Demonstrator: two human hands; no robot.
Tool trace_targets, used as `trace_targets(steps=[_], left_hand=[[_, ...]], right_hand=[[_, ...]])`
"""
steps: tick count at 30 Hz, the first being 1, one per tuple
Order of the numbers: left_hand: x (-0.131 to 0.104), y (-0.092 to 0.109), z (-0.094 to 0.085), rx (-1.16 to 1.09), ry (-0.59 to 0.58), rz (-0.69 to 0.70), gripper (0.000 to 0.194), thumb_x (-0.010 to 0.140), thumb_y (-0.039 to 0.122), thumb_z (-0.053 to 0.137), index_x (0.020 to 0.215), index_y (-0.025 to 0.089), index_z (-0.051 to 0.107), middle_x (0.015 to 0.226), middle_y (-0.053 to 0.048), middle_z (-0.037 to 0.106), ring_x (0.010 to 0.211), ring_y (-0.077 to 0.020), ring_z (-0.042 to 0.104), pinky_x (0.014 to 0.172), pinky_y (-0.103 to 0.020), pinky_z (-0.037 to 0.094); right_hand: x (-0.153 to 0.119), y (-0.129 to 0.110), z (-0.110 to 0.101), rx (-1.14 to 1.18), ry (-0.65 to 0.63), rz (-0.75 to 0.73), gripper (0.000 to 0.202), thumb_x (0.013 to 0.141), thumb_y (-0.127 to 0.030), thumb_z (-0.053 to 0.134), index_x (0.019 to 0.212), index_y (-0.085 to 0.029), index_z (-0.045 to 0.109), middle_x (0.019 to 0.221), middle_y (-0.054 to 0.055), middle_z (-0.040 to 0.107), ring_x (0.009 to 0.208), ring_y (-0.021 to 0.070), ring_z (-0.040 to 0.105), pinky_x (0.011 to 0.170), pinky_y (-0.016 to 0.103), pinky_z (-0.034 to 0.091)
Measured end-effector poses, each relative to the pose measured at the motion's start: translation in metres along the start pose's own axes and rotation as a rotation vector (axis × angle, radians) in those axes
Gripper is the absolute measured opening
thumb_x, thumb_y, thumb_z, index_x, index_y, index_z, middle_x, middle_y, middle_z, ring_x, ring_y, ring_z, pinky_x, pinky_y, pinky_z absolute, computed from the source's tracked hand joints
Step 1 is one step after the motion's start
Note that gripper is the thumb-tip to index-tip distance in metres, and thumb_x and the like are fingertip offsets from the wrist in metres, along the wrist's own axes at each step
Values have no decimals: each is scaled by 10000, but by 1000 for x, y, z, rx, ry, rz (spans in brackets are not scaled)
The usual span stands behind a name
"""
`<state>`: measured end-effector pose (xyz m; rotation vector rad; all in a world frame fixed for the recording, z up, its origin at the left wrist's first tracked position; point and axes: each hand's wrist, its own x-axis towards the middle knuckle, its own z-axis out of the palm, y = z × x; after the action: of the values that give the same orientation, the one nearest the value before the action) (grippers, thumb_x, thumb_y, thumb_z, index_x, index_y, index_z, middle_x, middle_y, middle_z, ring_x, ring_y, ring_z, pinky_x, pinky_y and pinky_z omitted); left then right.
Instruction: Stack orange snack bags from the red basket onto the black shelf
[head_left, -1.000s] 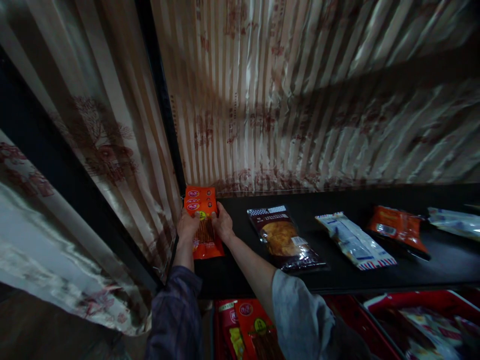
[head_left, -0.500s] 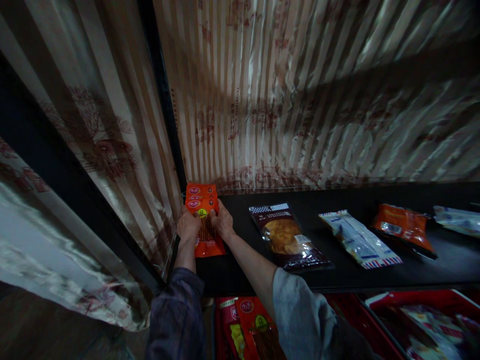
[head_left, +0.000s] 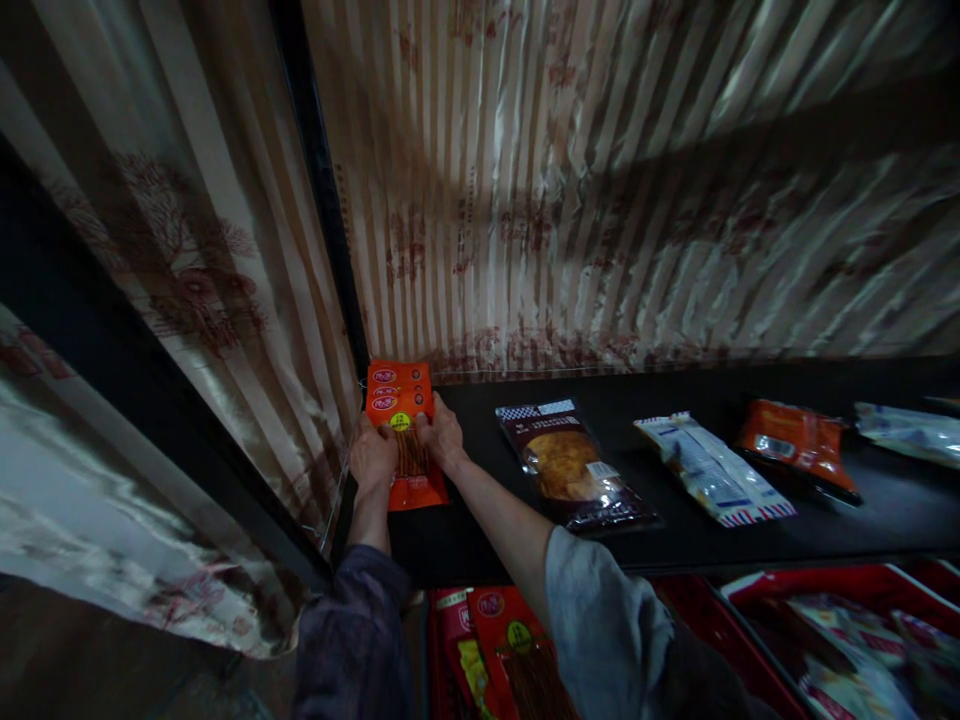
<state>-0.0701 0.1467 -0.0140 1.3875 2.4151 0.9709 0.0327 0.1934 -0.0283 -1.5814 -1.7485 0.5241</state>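
Observation:
A small stack of orange snack packets (head_left: 416,488) lies at the left end of a black shelf (head_left: 472,535), their top edges fanned so several logos show. Through the top packet's window, brown strips are visible. My left hand (head_left: 373,452) grips the stack's left side, thumb on top. On the opposite side my right hand (head_left: 444,435) holds it the same way, the thumb near the yellow label. The fingers beneath are hidden. Right of my right hand lies a dark brown snack bag (head_left: 566,465) with a round golden picture.
Farther right on the shelf are a white-and-blue packet (head_left: 712,470), an orange bag (head_left: 796,445) and another pale packet (head_left: 911,432). Red crates (head_left: 750,605) with packets stand below. A striped curtain (head_left: 480,200) and a dark post (head_left: 322,180) border the shelf.
The view has shifted slightly, so the shelf's items sit a little farther left and higher. Both hands keep their hold on the orange packets, which look nearly unmoved on the shelf.

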Motion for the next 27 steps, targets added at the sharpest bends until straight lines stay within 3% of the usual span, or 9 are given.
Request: trace_targets(steps=[14, 22, 27], left_hand=[[0, -7, 9, -42, 93, 34, 473, 861, 259, 450, 1302, 86, 443, 1269, -184, 568, 1183, -245, 534, 975, -340, 412], [-1, -8, 10, -23, 103, 42, 465, 864, 279, 445, 1279, 71, 472, 1236, -201, 586, 1163, -275, 546, 975, -389, 411], [-1, -8, 10, -60, 104, 24, 542, 859, 288, 470, 1351, 75, 393, 1252, -211, 574, 1182, -274, 536, 966, -388, 423]], right_hand=[[7, -1, -1, -45, -9, -33, 407, 800, -143, 499, 1200, -209, 539, 1088, 52, 673, 1035, 175, 604, 959, 252, 394], [8, 1, -7, 29, -73, 33, 426, 800, -177, 523, 1222, -238, 526, 1096, 26, 680, 1006, 174, 634, 892, 241, 453], [4, -2, -9, 18, -81, 105, 479, 821, -221, 505, 1296, -266, 463, 1118, 24, 672, 1025, 180, 627, 900, 273, 454]])
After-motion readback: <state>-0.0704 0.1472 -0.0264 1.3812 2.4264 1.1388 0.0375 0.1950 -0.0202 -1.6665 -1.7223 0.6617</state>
